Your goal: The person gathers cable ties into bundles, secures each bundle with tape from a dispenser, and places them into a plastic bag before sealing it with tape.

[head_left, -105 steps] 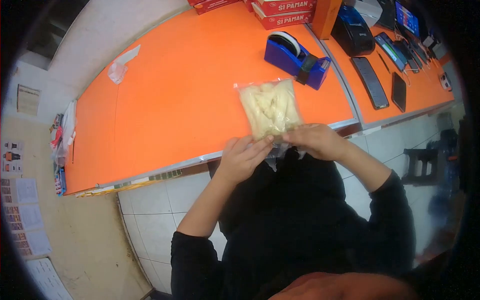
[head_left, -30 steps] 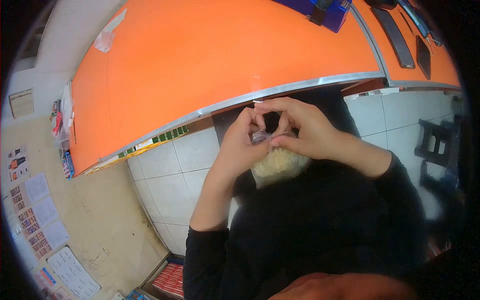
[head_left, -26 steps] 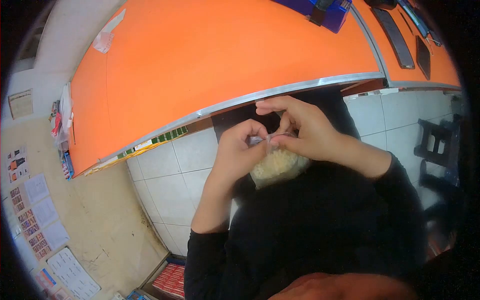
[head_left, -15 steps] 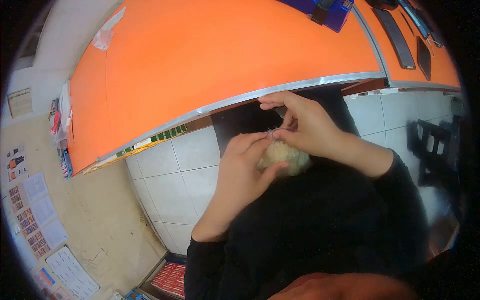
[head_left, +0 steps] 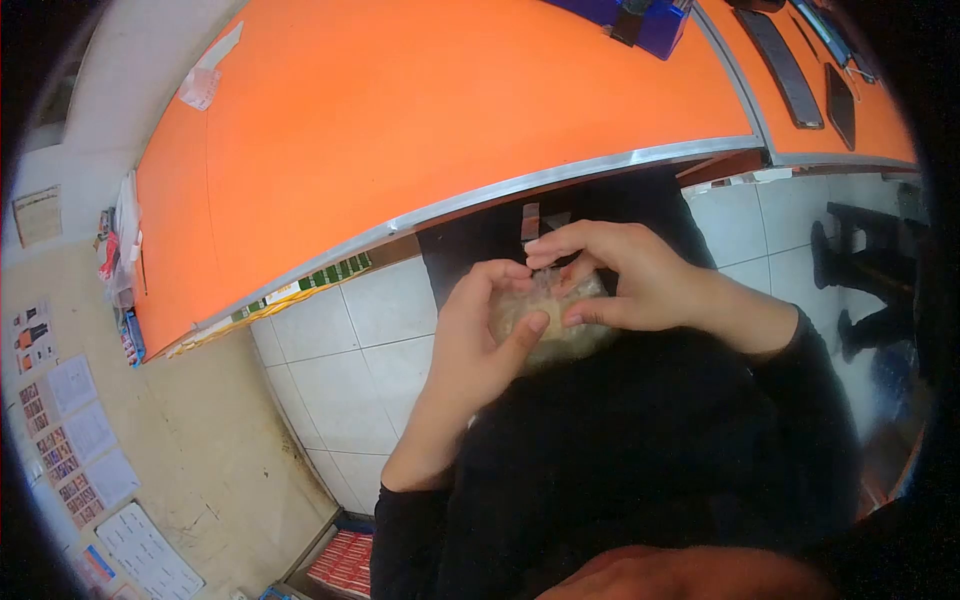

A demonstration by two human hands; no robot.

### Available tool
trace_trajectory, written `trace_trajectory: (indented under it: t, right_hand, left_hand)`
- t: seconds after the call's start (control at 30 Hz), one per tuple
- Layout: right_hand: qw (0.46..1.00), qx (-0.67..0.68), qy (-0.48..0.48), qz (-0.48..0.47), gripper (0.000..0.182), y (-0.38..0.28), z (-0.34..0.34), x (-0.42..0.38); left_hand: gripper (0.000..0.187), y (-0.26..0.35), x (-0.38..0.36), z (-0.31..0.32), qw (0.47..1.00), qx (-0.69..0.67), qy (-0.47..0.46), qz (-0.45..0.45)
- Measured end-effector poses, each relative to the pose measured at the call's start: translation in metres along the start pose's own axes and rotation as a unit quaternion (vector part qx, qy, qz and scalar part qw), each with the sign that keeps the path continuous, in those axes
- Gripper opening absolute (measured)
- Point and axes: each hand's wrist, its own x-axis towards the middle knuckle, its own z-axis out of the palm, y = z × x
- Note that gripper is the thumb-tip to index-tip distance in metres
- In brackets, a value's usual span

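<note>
A clear plastic bag with pale contents (head_left: 565,335) rests on the lap, its gathered top upward. My left hand (head_left: 485,330) is curled round its left side, thumb on the front and fingers near the top. My right hand (head_left: 625,280) grips the bag from the right, with the thumb low on the front and the fingers by the gathered top. A small strip (head_left: 531,222) shows just beyond my right fingertips, over the dark cloth.
An orange tabletop (head_left: 400,110) with a metal edge lies ahead. On it are a blue-purple box (head_left: 662,30), a long dark object (head_left: 780,70) and a phone-like slab (head_left: 840,105). A dark stool (head_left: 875,260) stands at right.
My right hand has moved down from the table edge, and its thumb now presses the bag's front. The bag looks wider and more spread, and the small strip has come into view.
</note>
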Motion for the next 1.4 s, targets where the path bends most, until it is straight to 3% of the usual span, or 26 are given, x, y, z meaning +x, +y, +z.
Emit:
trace_trajectory:
  t: [0.1,0.2,0.3,0.37,0.4,0.5,0.57,0.6,0.63,0.67,0.7,0.73,0.77,0.83,1.0,1.03,1.1,1.17,1.23,1.27,1.3,1.37,1.4]
  right_hand:
    - [0.998,-0.044,-0.004,-0.034,0.058,-0.002,0.002,-0.001]
    - [0.994,-0.094,0.007,-0.054,0.055,-0.002,0.002,-0.002]
    - [0.999,-0.005,-0.042,0.005,0.044,-0.008,-0.016,0.004]
    - [0.994,0.008,-0.039,-0.106,0.029,-0.011,-0.032,0.01]
    - [0.989,0.108,-0.023,-0.097,0.019,-0.016,-0.033,0.013]
    - [0.946,0.28,-0.135,-0.086,0.022,-0.04,-0.048,0.018]
    - [0.921,0.336,-0.176,-0.088,0.023,-0.042,-0.04,0.023]
    - [0.89,0.391,-0.219,-0.089,0.025,-0.042,-0.037,0.025]
    - [0.889,0.391,-0.22,-0.088,0.025,-0.038,-0.032,0.029]
    - [0.905,0.346,-0.247,-0.034,0.026,-0.031,-0.027,0.032]
    - [0.914,0.299,-0.273,0.02,0.026,-0.026,-0.024,0.034]
    - [0.941,0.147,-0.301,0.052,0.028,-0.022,-0.029,0.038]
    - [0.941,0.147,-0.302,0.054,0.028,-0.018,-0.03,0.042]
    - [0.909,-0.13,-0.37,0.143,0.031,-0.014,-0.03,0.05]
    - [0.891,-0.279,-0.343,0.105,0.051,-0.021,-0.025,0.056]
    - [0.878,-0.323,-0.338,0.104,0.059,-0.021,-0.025,0.058]
    - [0.85,-0.348,-0.374,0.128,0.057,-0.015,-0.023,0.067]
    - [0.819,-0.371,-0.409,0.154,0.056,0.008,-0.022,0.071]
    - [0.82,-0.074,-0.497,0.276,0.064,0.056,-0.017,0.065]
    - [0.827,0.125,-0.455,0.306,0.065,0.077,-0.007,0.048]
    - [0.779,0.208,-0.492,0.327,0.061,0.092,-0.002,0.044]
    - [0.8,0.321,-0.404,0.307,0.057,0.095,0.01,0.023]
    - [0.798,0.322,-0.407,0.307,0.057,0.105,0.01,0.018]
  left_hand:
    - [0.029,-0.004,0.004,0.007,1.0,-0.014,-0.003,0.022]
    - [0.02,-0.006,0.005,0.007,0.988,-0.134,-0.047,-0.055]
    - [0.014,-0.003,0.006,0.003,0.987,-0.076,-0.136,-0.029]
    - [0.007,0.005,0.006,0.003,0.99,-0.06,-0.13,-0.015]
    - [0.007,0.005,0.006,0.003,0.989,-0.059,-0.134,-0.014]
    - [0.018,0.008,0.005,0.003,0.985,-0.066,-0.157,0.026]
    - [0.042,0.015,0.002,0.002,0.987,-0.079,-0.129,-0.06]
    - [0.042,0.013,0.003,0.001,0.987,-0.08,-0.128,-0.06]
    - [0.054,0.009,0.002,0.001,0.988,-0.06,-0.132,-0.056]
    - [0.065,0.006,0.002,0.001,0.989,-0.039,-0.135,-0.053]
    - [0.065,0.005,0.002,0.001,0.989,-0.041,-0.134,-0.054]
    - [0.069,0.004,0.002,0.002,0.988,-0.056,-0.134,-0.048]
    - [0.072,0.003,0.001,0.003,0.988,-0.07,-0.134,-0.041]
    - [0.073,0.004,0.002,0.003,0.986,-0.075,-0.143,-0.038]
    - [0.076,0.007,-0.001,0.006,0.986,-0.084,-0.141,-0.042]
    - [0.07,0.006,-0.005,0.008,0.988,-0.099,-0.117,-0.032]
    - [0.064,0.007,-0.005,0.006,0.989,-0.113,-0.096,-0.021]
    - [0.037,0.008,-0.002,-0.001,0.982,0.012,-0.174,0.066]
    - [0.027,0.006,-0.002,-0.003,0.98,0.012,-0.188,0.063]
    - [0.018,0.003,-0.003,-0.004,0.978,0.013,-0.201,0.057]
    - [0.018,-0.001,-0.005,-0.005,0.978,0.012,-0.2,0.056]
    - [0.025,-0.011,-0.007,-0.006,0.979,-0.006,-0.179,0.1]
    - [0.025,-0.015,-0.008,-0.009,0.98,-0.006,-0.176,0.097]
